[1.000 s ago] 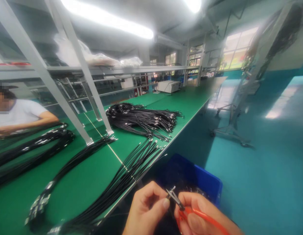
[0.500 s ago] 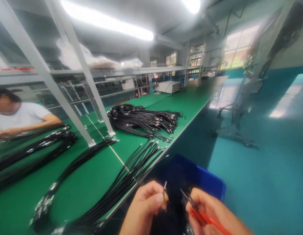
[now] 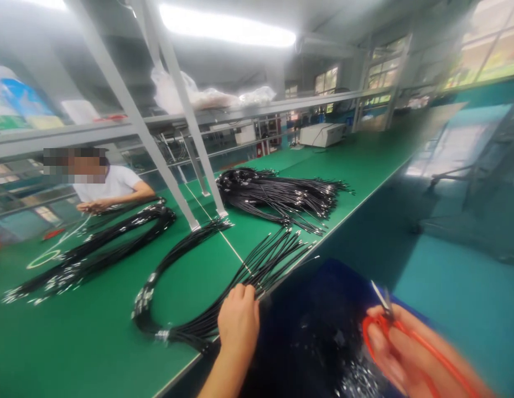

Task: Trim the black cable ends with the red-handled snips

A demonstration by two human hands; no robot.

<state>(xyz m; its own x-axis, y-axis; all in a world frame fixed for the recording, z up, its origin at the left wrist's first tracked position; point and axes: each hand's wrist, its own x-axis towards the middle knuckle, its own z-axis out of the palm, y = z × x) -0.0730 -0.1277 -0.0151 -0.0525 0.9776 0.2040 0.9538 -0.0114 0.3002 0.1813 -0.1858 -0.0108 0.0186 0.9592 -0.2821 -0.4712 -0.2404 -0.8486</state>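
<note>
My left hand [image 3: 239,319] is at the table's front edge, its fingers curled over the black cables [image 3: 201,327] of the near bundle. The undersides of those fingers are hidden. This bundle bends in a U, with its loose, metal-tipped ends [image 3: 277,254] fanned out near the edge and pale bands around its curve. My right hand [image 3: 406,348] holds scissors with red handles [image 3: 375,331] off to the right, over a dark blue bin [image 3: 343,276]. The scissors' blades point up and stand slightly apart.
A thick heap of black cables [image 3: 281,193] lies farther along the green table [image 3: 103,342]. More cable coils [image 3: 115,237] lie at left, before a seated person [image 3: 111,185] handling a pale strand. Metal posts [image 3: 190,110] carry a shelf. A white box [image 3: 322,134] sits beyond.
My left hand has gone from a short cable end over the bin to the bundle at the table edge. My right hand has moved right with the scissors. The view has turned left.
</note>
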